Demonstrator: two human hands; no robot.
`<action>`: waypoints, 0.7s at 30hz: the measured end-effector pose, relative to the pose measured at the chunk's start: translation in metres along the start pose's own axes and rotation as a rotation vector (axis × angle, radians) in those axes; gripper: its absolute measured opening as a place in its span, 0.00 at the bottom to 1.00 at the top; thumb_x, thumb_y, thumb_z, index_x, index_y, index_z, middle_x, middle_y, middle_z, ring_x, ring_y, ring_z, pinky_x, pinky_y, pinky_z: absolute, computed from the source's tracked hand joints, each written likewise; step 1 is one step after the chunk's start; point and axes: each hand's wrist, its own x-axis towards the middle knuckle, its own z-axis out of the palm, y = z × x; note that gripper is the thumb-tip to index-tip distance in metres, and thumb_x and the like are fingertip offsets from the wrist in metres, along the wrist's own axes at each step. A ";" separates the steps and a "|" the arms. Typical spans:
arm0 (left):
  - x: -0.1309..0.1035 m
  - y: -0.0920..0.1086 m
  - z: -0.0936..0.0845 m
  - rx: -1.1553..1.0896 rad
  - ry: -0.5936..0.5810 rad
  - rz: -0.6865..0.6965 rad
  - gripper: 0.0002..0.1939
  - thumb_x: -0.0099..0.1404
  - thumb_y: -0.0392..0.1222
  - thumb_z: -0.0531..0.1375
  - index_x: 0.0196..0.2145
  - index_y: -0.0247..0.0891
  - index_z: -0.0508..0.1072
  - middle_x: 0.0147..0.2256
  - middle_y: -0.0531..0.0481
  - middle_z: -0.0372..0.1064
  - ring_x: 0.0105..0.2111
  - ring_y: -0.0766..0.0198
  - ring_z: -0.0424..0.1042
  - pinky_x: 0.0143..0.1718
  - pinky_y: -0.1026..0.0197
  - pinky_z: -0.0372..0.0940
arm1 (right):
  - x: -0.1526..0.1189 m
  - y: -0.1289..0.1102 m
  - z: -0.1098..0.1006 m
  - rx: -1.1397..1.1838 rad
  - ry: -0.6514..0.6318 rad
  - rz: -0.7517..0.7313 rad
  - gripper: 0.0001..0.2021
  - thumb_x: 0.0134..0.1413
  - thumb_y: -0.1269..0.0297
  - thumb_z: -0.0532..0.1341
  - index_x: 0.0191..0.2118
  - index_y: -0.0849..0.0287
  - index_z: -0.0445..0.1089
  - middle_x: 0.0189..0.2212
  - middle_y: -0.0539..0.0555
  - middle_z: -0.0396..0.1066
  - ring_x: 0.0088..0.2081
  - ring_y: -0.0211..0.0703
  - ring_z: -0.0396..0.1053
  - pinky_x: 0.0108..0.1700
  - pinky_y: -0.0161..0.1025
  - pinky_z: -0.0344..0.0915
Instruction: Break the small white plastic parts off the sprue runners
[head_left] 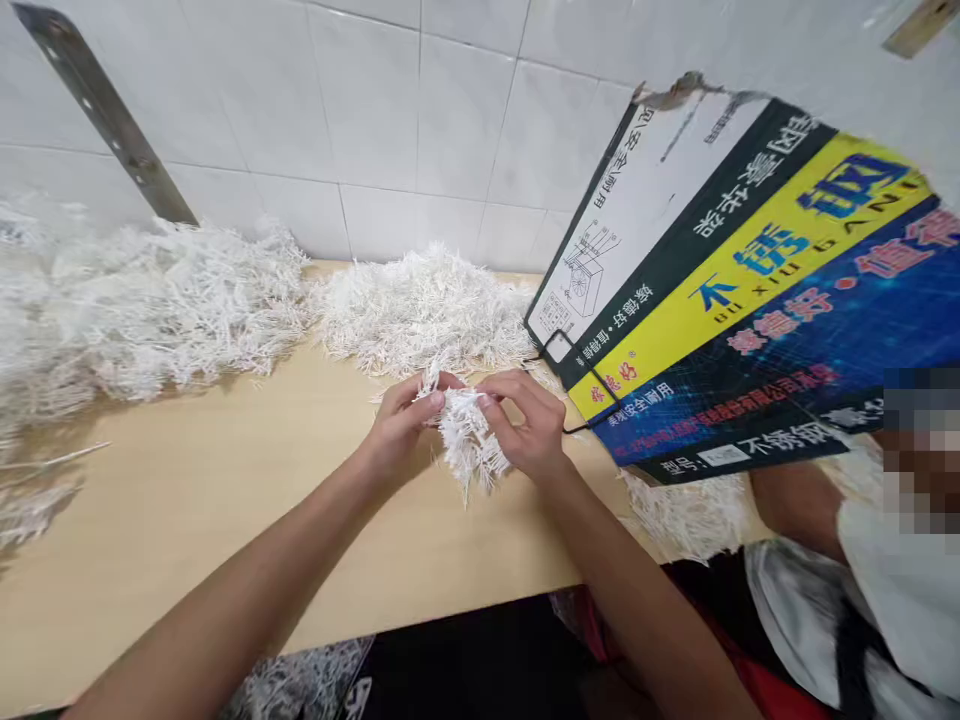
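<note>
You, bare-armed and bare-handed.
Your left hand (397,418) and right hand (534,425) have slim fingers (517,390); your left forearm (251,565) and right forearm (634,570) (uncovered as far as the view reaches) are slender, narrowing toward the hands.

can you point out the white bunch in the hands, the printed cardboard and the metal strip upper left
white bunch (470,438), head view: its frilly middle
printed cardboard (739,290), head view: its yellow band
metal strip (112,115), head view: its mid-length
</note>
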 end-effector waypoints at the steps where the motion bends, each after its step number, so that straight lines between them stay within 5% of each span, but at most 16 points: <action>1: 0.001 0.004 -0.002 0.086 -0.037 0.040 0.15 0.67 0.52 0.61 0.37 0.37 0.75 0.28 0.50 0.64 0.28 0.61 0.65 0.31 0.58 0.63 | -0.001 0.003 -0.001 -0.016 0.089 0.062 0.04 0.63 0.68 0.61 0.39 0.56 0.74 0.34 0.53 0.76 0.36 0.43 0.73 0.40 0.41 0.70; 4: 0.000 0.016 -0.005 0.396 -0.089 0.174 0.17 0.69 0.53 0.58 0.30 0.38 0.74 0.31 0.47 0.66 0.34 0.58 0.68 0.40 0.55 0.65 | -0.003 0.010 -0.003 0.001 0.265 0.254 0.07 0.65 0.62 0.60 0.36 0.56 0.71 0.28 0.50 0.71 0.29 0.40 0.69 0.33 0.38 0.67; 6: -0.003 0.022 0.000 0.685 -0.073 0.291 0.13 0.69 0.50 0.58 0.35 0.39 0.76 0.42 0.43 0.71 0.46 0.53 0.69 0.52 0.50 0.63 | -0.002 0.013 -0.003 0.063 0.326 0.403 0.10 0.65 0.57 0.60 0.34 0.56 0.69 0.24 0.48 0.66 0.25 0.38 0.65 0.28 0.35 0.63; 8: -0.007 0.025 0.007 0.888 -0.031 0.369 0.12 0.70 0.48 0.58 0.46 0.40 0.75 0.54 0.40 0.70 0.57 0.49 0.66 0.62 0.46 0.55 | 0.000 0.012 -0.002 0.180 0.266 0.512 0.12 0.63 0.54 0.61 0.33 0.56 0.67 0.22 0.47 0.64 0.23 0.36 0.61 0.25 0.33 0.59; 11: -0.011 0.021 0.014 1.037 0.009 0.368 0.15 0.72 0.48 0.57 0.52 0.41 0.71 0.56 0.41 0.71 0.60 0.49 0.66 0.68 0.42 0.43 | 0.003 0.005 0.001 0.355 0.054 0.572 0.11 0.60 0.55 0.63 0.35 0.57 0.66 0.25 0.47 0.67 0.24 0.35 0.63 0.26 0.32 0.60; 15: -0.011 0.014 0.009 1.091 0.060 0.361 0.15 0.67 0.46 0.62 0.50 0.42 0.71 0.50 0.45 0.76 0.54 0.51 0.72 0.70 0.42 0.40 | 0.004 0.001 0.000 0.407 -0.158 0.549 0.08 0.55 0.63 0.65 0.38 0.56 0.67 0.31 0.49 0.71 0.33 0.39 0.70 0.36 0.34 0.67; 21: -0.006 0.019 0.002 0.806 0.196 0.305 0.17 0.61 0.38 0.64 0.48 0.40 0.72 0.43 0.46 0.74 0.45 0.55 0.73 0.51 0.54 0.66 | -0.004 0.015 0.002 0.343 -0.178 0.505 0.09 0.56 0.60 0.67 0.30 0.57 0.69 0.27 0.51 0.70 0.32 0.44 0.71 0.36 0.40 0.69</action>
